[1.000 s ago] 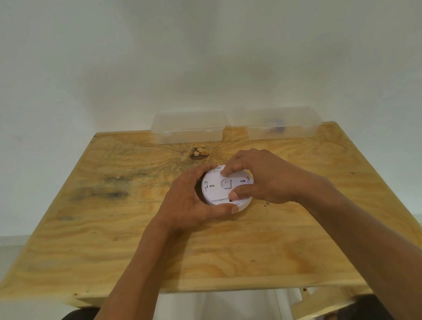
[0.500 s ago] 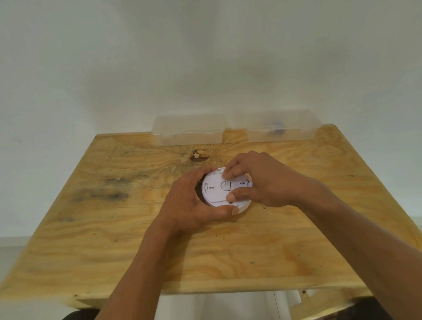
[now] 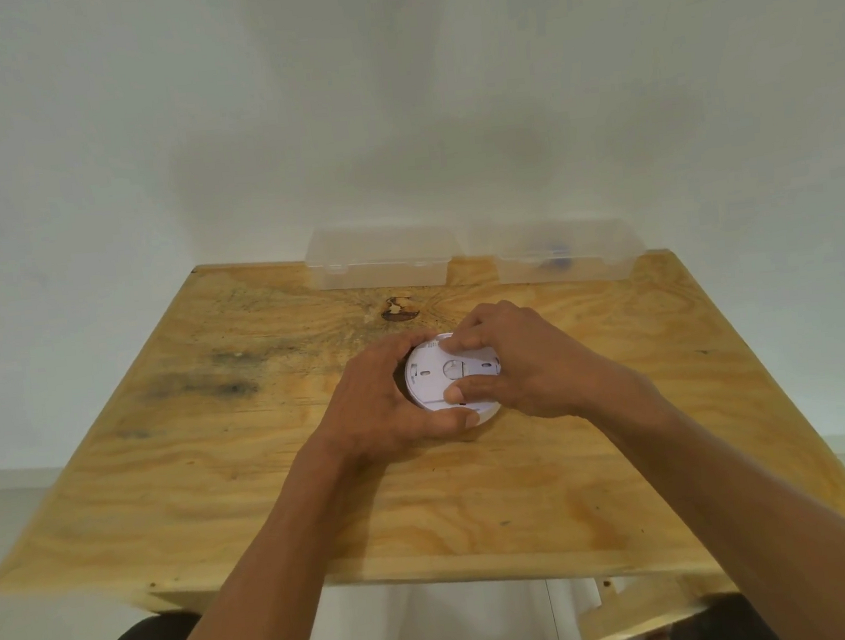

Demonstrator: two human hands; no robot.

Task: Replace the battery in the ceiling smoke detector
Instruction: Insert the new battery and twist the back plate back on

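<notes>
I can see only part of the smoke detector [image 3: 439, 377]: it lies back-side up near the middle of the wooden table [image 3: 220, 494], and both hands cover its left and right edges, so I cannot make out whether any cover or battery door is open. My left hand [image 3: 385, 406] wraps the left rim, thumb along the near edge, grasping the detector. My right hand [image 3: 520, 362] pinches across its back, fingers on the far side and thumb [image 3: 461, 392] pressing the near part of the white face. Small slots and a round centre mark show between the hands; any printing is too blurred to read. At the far table edge sit two clear plastic boxes, the left box [image 3: 384, 264] showing nothing inside, the right box [image 3: 566, 254] holding a small dark blue object I cannot identify.
</notes>
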